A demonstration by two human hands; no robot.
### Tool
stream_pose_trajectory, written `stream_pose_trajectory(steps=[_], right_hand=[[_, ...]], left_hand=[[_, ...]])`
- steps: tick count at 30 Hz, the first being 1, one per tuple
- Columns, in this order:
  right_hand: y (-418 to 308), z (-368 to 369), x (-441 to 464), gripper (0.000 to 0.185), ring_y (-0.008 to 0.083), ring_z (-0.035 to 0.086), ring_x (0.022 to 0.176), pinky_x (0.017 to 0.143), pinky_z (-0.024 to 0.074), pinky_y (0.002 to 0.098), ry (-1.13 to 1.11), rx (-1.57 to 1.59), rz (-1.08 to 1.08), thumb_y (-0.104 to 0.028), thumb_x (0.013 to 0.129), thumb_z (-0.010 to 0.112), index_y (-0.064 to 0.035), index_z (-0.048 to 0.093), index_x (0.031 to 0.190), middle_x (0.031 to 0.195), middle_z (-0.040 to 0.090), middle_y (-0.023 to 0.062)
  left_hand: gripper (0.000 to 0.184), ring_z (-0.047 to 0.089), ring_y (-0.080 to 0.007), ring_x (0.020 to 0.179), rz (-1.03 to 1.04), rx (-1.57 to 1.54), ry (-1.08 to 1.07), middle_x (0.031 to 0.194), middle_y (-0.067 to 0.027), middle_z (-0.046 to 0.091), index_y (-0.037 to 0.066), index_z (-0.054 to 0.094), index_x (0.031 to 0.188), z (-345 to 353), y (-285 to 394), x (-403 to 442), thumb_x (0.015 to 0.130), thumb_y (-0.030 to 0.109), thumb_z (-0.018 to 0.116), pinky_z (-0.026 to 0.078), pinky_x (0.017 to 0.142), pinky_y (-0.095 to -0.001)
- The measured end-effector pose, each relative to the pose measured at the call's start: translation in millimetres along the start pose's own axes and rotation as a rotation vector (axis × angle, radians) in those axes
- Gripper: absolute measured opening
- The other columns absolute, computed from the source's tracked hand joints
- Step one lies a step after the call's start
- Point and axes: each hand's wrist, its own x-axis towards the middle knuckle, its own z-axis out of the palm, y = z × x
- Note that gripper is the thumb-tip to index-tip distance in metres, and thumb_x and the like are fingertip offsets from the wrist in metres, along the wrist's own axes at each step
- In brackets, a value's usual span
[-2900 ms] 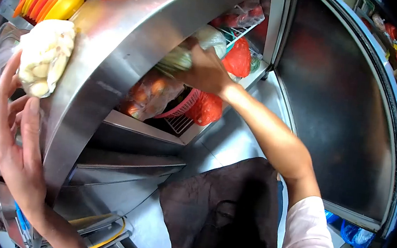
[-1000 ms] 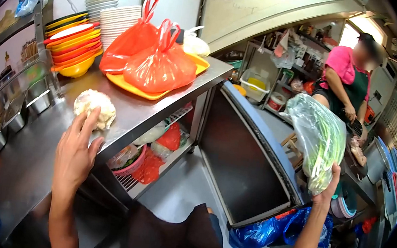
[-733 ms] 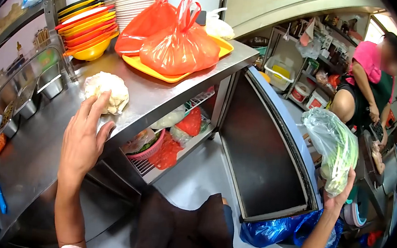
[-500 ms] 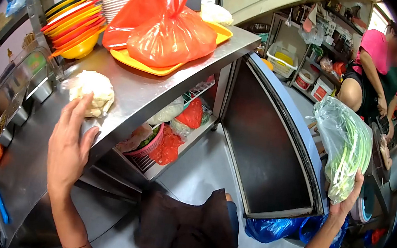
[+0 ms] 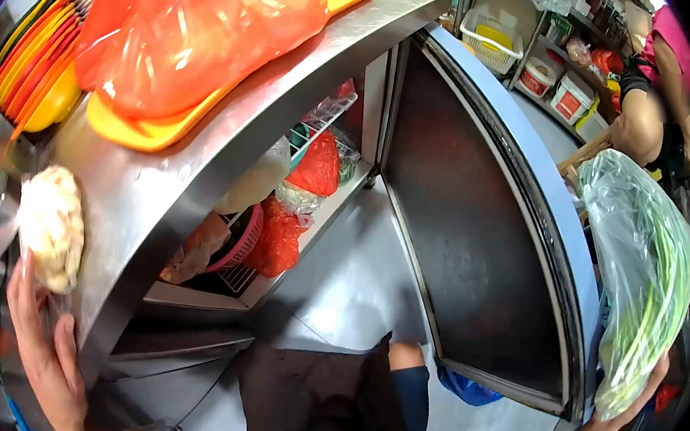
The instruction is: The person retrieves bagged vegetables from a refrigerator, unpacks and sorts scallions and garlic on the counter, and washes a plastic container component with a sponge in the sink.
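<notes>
My right hand grips a clear plastic bag of spring onions by its lower end, outside the edge of the open fridge door. At the left, my left hand has its fingers stretched out, with the fingertips at the lower edge of a clear bag of pale, lumpy pieces. That bag rests on the steel counter; whether the fingers press on it I cannot tell. Below the counter, the open fridge shows a pink basket and several red and clear bags on its wire shelves.
Red plastic bags sit on a yellow tray upon the counter. Stacked colourful bowls stand behind at the left. Another person crouches at the right, near shelves with white tubs. A blue bag lies under the door.
My view has tipped down toward the fridge, so the counter things appear farther left. My right hand still holds the spring onions, lower and farther right in view. My left hand stays by the pale bag.
</notes>
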Motion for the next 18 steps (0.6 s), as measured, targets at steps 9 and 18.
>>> stream_pose_trajectory(steps=[9, 18], right_hand=[[5.5, 67.0, -56.5, 0.074, 0.0294, 0.054, 0.127, 0.104, 0.0476, 0.0445, 0.262, -0.079, 0.188, -0.054, 0.097, 0.050, -0.0043, 0.038, 0.151, 0.145, 0.051, 0.0143], [32.5, 146.6, -145.4, 0.059, 0.0295, 0.064, 0.113, 0.098, 0.0530, 0.0473, 0.296, 0.482, 0.707, -0.046, 0.096, 0.053, -0.0089, 0.049, 0.142, 0.131, 0.063, 0.0080]], left_hand=[[0.070, 0.051, -0.0325, 0.123, -0.036, -0.122, -0.075, 0.146, -0.0209, 0.045, -0.002, 0.034, 0.154, -12.7, 1.0, 15.2, 0.087, -0.003, 0.054, 0.040, 0.106, -0.0402], [0.070, 0.040, -0.0457, 0.136, -0.127, -0.332, -0.065, 0.146, -0.0295, 0.038, -0.003, 0.034, 0.150, -37.7, 3.0, 25.3, 0.087, 0.003, 0.064, 0.037, 0.111, -0.0485]])
